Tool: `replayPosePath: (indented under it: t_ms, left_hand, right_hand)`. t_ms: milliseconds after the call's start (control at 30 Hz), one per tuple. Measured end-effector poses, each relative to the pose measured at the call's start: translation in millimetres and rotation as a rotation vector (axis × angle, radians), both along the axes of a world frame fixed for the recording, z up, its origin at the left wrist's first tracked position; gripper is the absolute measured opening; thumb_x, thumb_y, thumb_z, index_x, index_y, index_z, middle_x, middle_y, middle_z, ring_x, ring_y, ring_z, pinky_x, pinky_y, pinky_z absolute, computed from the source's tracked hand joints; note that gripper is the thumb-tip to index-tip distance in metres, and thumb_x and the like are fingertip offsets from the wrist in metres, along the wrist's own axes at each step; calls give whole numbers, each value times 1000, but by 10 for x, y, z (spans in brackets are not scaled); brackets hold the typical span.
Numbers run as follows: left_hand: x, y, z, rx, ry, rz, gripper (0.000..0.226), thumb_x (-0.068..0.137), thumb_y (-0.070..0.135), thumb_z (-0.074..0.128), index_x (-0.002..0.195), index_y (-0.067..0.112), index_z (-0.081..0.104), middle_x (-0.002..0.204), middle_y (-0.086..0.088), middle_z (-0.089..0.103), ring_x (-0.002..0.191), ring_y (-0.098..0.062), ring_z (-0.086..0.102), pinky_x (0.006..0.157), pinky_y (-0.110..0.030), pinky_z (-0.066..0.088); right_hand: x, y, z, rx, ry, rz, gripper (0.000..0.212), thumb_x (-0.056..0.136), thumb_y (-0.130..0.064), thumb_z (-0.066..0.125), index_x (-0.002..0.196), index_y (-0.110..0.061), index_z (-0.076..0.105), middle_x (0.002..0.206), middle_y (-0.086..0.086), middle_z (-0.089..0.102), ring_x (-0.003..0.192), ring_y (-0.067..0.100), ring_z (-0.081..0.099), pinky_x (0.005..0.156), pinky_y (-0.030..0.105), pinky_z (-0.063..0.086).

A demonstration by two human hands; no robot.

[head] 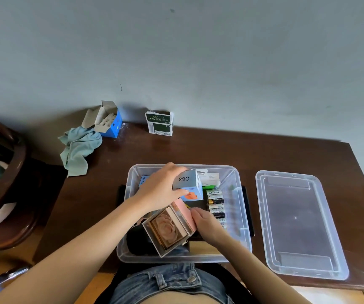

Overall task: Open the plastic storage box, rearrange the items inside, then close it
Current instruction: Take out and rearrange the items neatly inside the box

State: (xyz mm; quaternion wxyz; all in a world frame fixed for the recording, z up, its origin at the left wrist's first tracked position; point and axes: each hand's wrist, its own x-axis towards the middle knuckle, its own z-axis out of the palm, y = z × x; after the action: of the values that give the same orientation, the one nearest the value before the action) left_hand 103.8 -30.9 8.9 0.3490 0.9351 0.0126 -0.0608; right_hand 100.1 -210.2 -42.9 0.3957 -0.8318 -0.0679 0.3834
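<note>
On the dark wooden table (198, 150), at its far left edge by the grey wall (198, 51), a crumpled pale green cloth (79, 150) touches an opened blue carton (108, 120), a green-and-white box (159, 123) stands to their right, and a dark wooden chair (7, 183) sits left.

"Q88" printed on the grey top of a small box (186, 180), "Hexbright" read on a battery pack (216, 205), green carton (159, 123) lettering too small to be read
</note>
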Motion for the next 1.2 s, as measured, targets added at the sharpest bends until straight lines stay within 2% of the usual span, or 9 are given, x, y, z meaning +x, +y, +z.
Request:
replayPosePath:
  t_ms: [133, 333, 500, 700, 800, 867, 933, 1067, 1200]
  left_hand:
    - [198, -84, -11, 184, 94, -105, 53, 84, 30, 67, 133, 17, 49, 117, 2, 46, 96, -17, 55, 78, -35, 50]
    - [373, -220, -84, 327, 165, -233, 45, 77, 38, 75, 108, 18, 50, 107, 0, 45, 82, -13, 53, 63, -28, 51]
    - [446, -387, -199, 439, 134, -322, 52, 76, 41, 76, 107, 14, 44, 110, -5, 47, 82, -19, 58, 57, -33, 52]
    - [531, -460, -248, 617, 64, -369, 56, 77, 50, 72, 109, 12, 45, 104, -4, 51, 68, -19, 47, 47, -28, 31]
    - [517, -437, -239, 675, 141, -325, 55, 76, 64, 64, 94, 16, 47, 80, 3, 51, 62, -17, 43, 46, -28, 25]
    - [493, -400, -264, 611, 215, -250, 53, 75, 69, 61, 74, 19, 43, 66, 7, 44, 57, -15, 43, 45, -26, 25]
    - [454, -363, -320, 409, 274, -166, 51, 77, 62, 65, 61, 19, 42, 61, 8, 46, 56, -13, 47, 45, -24, 28]
    - [393, -327, -400, 28, 420, -49, 41, 80, 43, 72, 63, 10, 54, 76, -5, 68, 70, -18, 63, 53, -28, 35]
    - [381, -311, -425, -21, 430, -11, 38, 81, 42, 71, 59, 18, 53, 69, 9, 60, 62, -9, 58, 49, -20, 35]
  right_hand:
    - [9, -8, -24, -34, -1, 36, 36, 102, -28, 30, 116, -19, 62, 107, -1, 64, 94, 13, 55, 69, 25, 35]
    - [9, 0, -49, -33, 27, 12, 37, 101, -28, 29, 124, -19, 56, 118, 2, 61, 100, 14, 53, 80, 27, 36]
    - [12, 4, -70, -34, 39, -6, 38, 100, -27, 30, 130, -18, 52, 123, 3, 59, 100, 13, 51, 82, 28, 37]
    - [23, -2, -97, -75, 36, -4, 40, 99, -27, 32, 133, -17, 50, 124, 4, 59, 107, 18, 54, 80, 28, 38]
    - [24, 15, -94, -77, 44, -6, 40, 99, -29, 32, 132, -16, 50, 122, 4, 60, 107, 19, 55, 81, 30, 40]
    - [24, 14, -96, -77, 48, -12, 40, 99, -29, 32, 133, -17, 50, 122, 4, 59, 108, 19, 54, 83, 31, 41]
    - [27, 10, -102, -77, 51, -24, 40, 99, -30, 33, 132, -17, 50, 122, 3, 59, 107, 18, 54, 82, 30, 40]
    - [35, 12, -90, -62, 77, -39, 39, 99, -29, 34, 132, -16, 51, 121, 4, 59, 106, 18, 54, 83, 29, 39]
    - [39, 10, -65, -57, 90, -45, 38, 99, -29, 36, 132, -15, 50, 122, 3, 59, 107, 17, 54, 84, 28, 40]
